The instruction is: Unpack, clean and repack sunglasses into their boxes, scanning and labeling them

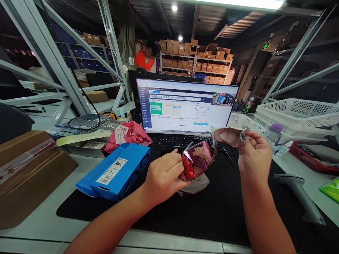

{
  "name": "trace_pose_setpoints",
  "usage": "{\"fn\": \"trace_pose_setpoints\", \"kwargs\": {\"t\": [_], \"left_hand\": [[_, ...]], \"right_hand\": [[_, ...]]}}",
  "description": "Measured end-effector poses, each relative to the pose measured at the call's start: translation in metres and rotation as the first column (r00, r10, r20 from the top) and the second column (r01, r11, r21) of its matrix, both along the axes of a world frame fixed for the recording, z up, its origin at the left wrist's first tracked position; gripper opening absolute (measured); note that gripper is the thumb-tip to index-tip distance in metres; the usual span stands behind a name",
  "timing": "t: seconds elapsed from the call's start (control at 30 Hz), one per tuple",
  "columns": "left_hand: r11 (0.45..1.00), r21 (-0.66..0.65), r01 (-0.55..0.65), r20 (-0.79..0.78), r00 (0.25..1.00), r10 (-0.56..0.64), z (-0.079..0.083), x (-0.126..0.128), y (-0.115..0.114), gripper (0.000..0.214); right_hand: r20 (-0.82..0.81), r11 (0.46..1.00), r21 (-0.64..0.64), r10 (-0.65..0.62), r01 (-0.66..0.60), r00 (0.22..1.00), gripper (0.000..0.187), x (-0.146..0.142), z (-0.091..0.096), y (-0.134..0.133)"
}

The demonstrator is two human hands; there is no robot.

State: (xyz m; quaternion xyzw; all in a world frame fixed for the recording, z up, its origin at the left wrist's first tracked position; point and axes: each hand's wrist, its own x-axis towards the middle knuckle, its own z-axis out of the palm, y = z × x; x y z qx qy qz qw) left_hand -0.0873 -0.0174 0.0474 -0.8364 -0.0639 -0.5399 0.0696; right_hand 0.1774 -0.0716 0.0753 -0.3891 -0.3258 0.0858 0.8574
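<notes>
My left hand (164, 176) grips a pair of sports sunglasses with a pink-red mirrored lens (198, 159), held over the black desk mat (212, 211). My right hand (255, 155) pinches a thin pale cloth or pouch (229, 135) just right of the glasses. Under the glasses lies a crumpled beige cloth (196, 185). A blue box with a white label (116, 171) rests left of my left hand.
A keyboard (182, 141) and lit monitor (185, 106) stand behind the hands. A pink mailer bag (127, 135) and cardboard box (29, 173) lie left. White baskets (299, 113) and a barcode scanner (302, 197) are right. A person in orange (144, 58) stands among the shelves.
</notes>
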Motion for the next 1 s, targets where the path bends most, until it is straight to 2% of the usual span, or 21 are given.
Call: {"fn": "trace_pose_setpoints", "kwargs": {"t": [0.1,0.2,0.3,0.4,0.5,0.57,0.63,0.7,0.83,0.9,1.0], "left_hand": [[1.000,0.008,-0.018,-0.002,1.000,0.018,0.001,-0.001,-0.001,0.011],[0.998,0.019,-0.059,0.014,0.998,0.058,0.001,0.001,-0.001,0.011],[0.991,0.026,-0.135,0.025,0.991,0.134,-0.002,0.006,0.001,0.015],[0.981,-0.020,-0.193,-0.004,0.981,0.193,-0.006,0.010,0.004,0.027],[0.965,-0.040,-0.260,-0.025,0.965,0.260,-0.009,0.011,0.005,0.038],[0.949,0.003,-0.315,-0.032,0.949,0.315,-0.009,0.010,0.005,0.041],[0.931,0.058,-0.360,-0.042,0.931,0.363,-0.010,0.010,0.004,0.042],[0.911,0.104,-0.399,-0.057,0.912,0.406,-0.014,0.012,0.003,0.038],[0.901,0.170,-0.400,-0.052,0.909,0.413,-0.027,0.023,0.001,0.029],[0.911,0.188,-0.366,-0.043,0.924,0.380,-0.032,0.028,0.001,0.030],[0.916,0.231,-0.327,-0.025,0.940,0.341,-0.035,0.031,0.001,0.030]], "right_hand": [[-0.111,0.993,0.024,0.120,-0.118,0.987,0.035,-0.013,-0.006,0.007],[-0.261,0.944,0.027,0.324,-0.328,0.909,0.038,-0.038,-0.010,0.007],[-0.331,0.844,-0.041,0.493,-0.534,0.804,0.035,-0.075,-0.014,-0.004],[-0.275,0.700,-0.109,0.661,-0.706,0.698,0.034,-0.105,-0.019,-0.019],[-0.144,0.571,-0.156,0.794,-0.806,0.591,0.035,-0.114,-0.024,-0.025],[-0.069,0.536,-0.212,0.826,-0.817,0.559,0.038,-0.112,-0.026,-0.024],[-0.015,0.564,-0.271,0.808,-0.780,0.589,0.043,-0.111,-0.031,-0.018],[-0.014,0.632,-0.276,0.751,-0.724,0.661,0.047,-0.115,-0.038,-0.011],[-0.156,0.766,-0.198,0.591,-0.612,0.791,0.037,-0.128,-0.053,-0.001],[-0.203,0.789,-0.181,0.555,-0.588,0.807,0.034,-0.127,-0.054,0.001],[-0.260,0.767,-0.130,0.586,-0.629,0.768,0.043,-0.111,-0.042,0.001]]}}
